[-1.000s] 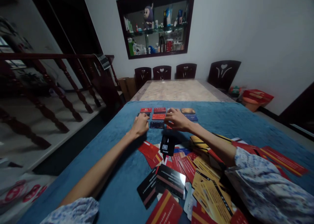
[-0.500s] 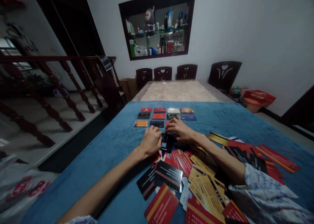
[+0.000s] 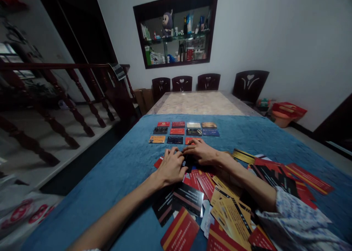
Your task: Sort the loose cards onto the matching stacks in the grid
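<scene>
A purple plush toy [image 3: 167, 24] sits in the far wall niche [image 3: 176, 65], above heart-cutout chairs [image 3: 208, 84]. Left stands a wooden balustrade [image 3: 73, 136], with a plastic bag [image 3: 29, 207] nearer; far right, an orange tub [image 3: 282, 120].

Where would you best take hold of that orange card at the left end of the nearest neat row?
Probably by the left short edge of the orange card, coming from the left: it lies flat, with blue cloth along that edge, while a dark card sits to its right.
</scene>
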The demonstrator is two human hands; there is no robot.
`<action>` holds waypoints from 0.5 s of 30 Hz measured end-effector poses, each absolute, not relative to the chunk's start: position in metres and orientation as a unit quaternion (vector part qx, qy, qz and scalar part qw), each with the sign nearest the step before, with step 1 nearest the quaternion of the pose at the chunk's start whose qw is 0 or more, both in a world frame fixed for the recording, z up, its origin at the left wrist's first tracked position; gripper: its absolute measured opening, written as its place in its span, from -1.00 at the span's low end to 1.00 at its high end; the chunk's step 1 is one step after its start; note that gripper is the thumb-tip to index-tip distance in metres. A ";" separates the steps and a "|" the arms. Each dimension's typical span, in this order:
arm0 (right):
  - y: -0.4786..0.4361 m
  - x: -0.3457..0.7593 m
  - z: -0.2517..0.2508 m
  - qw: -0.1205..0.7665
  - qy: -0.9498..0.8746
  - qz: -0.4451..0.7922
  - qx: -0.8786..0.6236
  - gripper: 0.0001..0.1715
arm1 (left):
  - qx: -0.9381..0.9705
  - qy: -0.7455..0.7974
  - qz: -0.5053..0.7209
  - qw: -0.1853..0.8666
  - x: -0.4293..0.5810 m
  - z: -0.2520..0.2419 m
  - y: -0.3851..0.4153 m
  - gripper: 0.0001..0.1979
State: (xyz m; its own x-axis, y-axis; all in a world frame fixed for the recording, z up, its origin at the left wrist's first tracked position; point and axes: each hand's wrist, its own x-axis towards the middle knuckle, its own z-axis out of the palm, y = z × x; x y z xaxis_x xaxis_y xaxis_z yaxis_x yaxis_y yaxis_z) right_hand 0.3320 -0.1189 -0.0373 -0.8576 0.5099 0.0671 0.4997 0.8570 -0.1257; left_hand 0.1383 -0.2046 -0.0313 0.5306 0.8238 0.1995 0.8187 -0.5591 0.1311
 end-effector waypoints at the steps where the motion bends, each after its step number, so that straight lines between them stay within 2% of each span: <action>1: -0.118 0.333 -0.037 0.051 -0.962 0.052 -0.263 -0.30 | 0.875 0.470 0.116 0.015 0.138 -0.031 -0.205 -0.75; 15: -0.115 0.343 -0.036 0.062 -0.961 0.052 -0.263 -0.44 | 0.845 0.508 0.138 0.092 0.134 -0.038 -0.196 -0.67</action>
State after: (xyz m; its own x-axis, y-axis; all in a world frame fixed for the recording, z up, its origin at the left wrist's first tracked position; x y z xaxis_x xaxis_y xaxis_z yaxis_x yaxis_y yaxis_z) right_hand 0.3433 -0.1151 -0.0364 -0.8534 0.5130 0.0924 0.5000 0.8558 -0.1330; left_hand 0.1342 -0.1957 -0.0376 0.4464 0.8838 0.1401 0.8327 -0.4675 0.2968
